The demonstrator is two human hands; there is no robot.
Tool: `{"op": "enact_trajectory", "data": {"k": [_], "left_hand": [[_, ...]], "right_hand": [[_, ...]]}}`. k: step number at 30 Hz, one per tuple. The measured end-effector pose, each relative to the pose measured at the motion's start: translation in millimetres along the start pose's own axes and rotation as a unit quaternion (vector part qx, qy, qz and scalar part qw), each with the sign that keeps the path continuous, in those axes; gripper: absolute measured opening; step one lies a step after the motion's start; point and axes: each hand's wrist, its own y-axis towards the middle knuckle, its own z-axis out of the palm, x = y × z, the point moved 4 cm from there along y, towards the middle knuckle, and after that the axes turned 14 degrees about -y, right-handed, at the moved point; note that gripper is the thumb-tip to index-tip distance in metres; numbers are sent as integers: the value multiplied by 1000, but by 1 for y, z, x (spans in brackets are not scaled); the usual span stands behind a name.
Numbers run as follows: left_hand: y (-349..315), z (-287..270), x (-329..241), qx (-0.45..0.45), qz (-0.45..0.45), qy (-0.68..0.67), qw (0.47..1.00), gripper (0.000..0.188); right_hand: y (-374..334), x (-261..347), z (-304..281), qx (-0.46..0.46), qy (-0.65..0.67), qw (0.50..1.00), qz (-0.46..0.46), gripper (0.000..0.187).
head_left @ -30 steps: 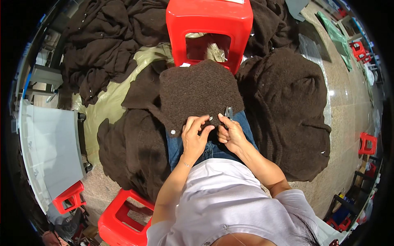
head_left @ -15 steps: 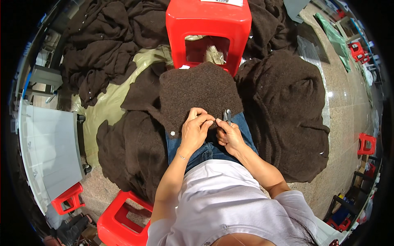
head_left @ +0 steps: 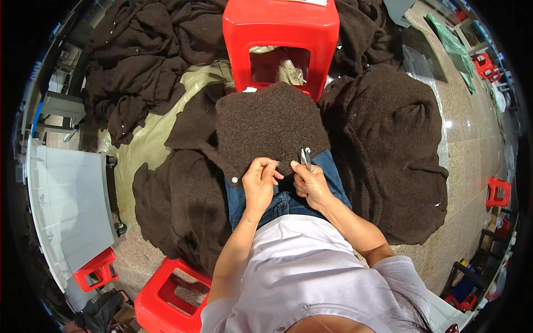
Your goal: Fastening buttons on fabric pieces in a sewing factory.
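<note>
Resting across the lap of blue jeans (head_left: 235,201), the brown knit cloth (head_left: 272,122) lies spread with its near edge toward the waist and its far edge just before the red stool (head_left: 280,30). The lap probably serves as the carrying surface, which brings that near edge within easy reach of both hands. A shiny button (head_left: 235,180) sits at the cloth's near left corner.

At the middle of the near edge, the left hand (head_left: 259,178) pinches a small shiny thing (head_left: 276,163) between thumb and fingertips; I cannot tell what it is. Just apart from it, the right hand (head_left: 312,184) grasps metal snips (head_left: 305,159), fingers curled under, blades pointing away from the body. Its thumb lies forward on the cloth, presumably to steady the edge while the palm carries the tool.

Both elbows are bent and set wide, the forearms angling inward so the hands meet before the waist. Dark heaps of knitwear (head_left: 388,139) flank the lap; the yellowish sheet (head_left: 133,166) likely shields some from the floor.
</note>
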Motion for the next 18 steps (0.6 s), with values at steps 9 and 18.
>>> {"op": "enact_trajectory", "data": {"k": [9,18], "left_hand": [[-3,5,-3,-4,-16,-126,992,11],[-7,4,0,34,16,-109,993,8]], "right_hand": [[-9,3,1,-26,-60,998,-6,42],[-20,-1,7,21,-192,981,-17,54]]}}
